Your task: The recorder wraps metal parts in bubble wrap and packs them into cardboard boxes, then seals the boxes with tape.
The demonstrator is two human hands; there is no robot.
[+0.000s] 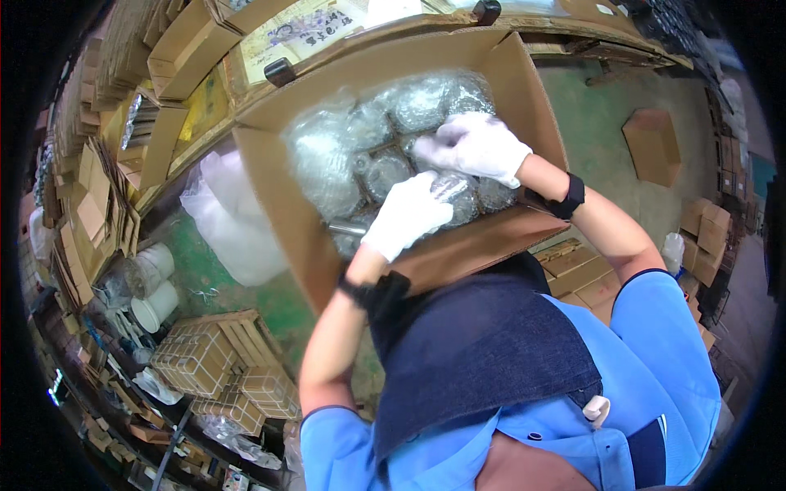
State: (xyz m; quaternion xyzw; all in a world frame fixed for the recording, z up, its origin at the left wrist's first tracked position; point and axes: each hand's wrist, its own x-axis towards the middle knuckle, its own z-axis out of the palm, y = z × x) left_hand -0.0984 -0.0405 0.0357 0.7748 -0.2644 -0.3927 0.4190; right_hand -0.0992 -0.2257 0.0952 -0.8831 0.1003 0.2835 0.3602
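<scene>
A large open cardboard box point(282, 221) stands in front of me, packed with bubble-wrapped round items point(385, 173) that look like clear jars or glasses. Bulkier bubble wrap point(323, 164) fills its left side. Over the near middle of the contents, my left hand point(409, 214) in a white glove has its fingers curled onto a shiny fold of clear wrap. My right hand point(481, 149), also gloved in white, reaches in farther right, above the wrapped items. Motion smears its fingertips, so I cannot see whether they grip anything.
Behind the box runs a wooden bench edge point(360, 45) with black clamp-like pieces. Folded cardboard point(94, 196) is stacked at the left, near a translucent plastic bag point(229, 217). Strapped cartons point(196, 360) stand lower left. An open carton point(652, 147) sits on the green floor at right.
</scene>
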